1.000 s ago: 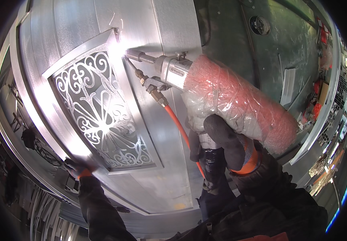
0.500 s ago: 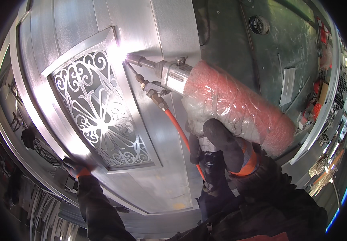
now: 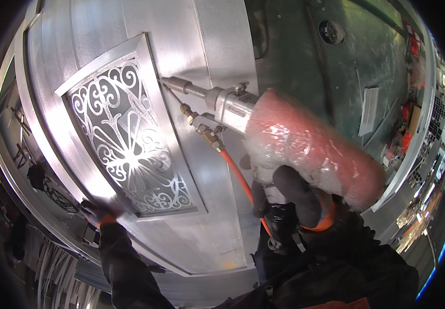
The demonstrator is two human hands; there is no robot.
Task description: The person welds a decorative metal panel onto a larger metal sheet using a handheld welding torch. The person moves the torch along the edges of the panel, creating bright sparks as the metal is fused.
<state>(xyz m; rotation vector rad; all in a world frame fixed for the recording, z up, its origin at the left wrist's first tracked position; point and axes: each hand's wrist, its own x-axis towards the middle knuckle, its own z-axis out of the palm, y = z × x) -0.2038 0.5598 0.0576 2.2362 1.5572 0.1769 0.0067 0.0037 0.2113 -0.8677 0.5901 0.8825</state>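
My right hand [image 3: 300, 194], in a dark glove with an orange cuff, is wrapped round the handle of a handheld welding gun [image 3: 235, 107]. Red and clear plastic covers the gun's thick body. Its nozzle [image 3: 177, 84] and a thin wire guide point left, at the right edge of a raised frame [image 3: 173, 136] on a grey metal door panel [image 3: 217, 206]. No bright arc shows there. Inside the frame sits a scrollwork grille [image 3: 130, 159]. My left hand [image 3: 98, 211], gloved, lies on the panel's lower left rim with its fingers stretched leftward, partly blurred.
An orange hose [image 3: 240, 180] runs from the wire guide down beside the gun's handle. On the right is a dark green surface [image 3: 294, 62] with a metal strip [image 3: 369, 110] and a round object [image 3: 332, 32]. Metal lengths [image 3: 52, 278] lie at the lower left.
The bright arc at the nozzle tip has gone out. My right hand has drawn the welding gun slightly right and down. My left hand stays in place.
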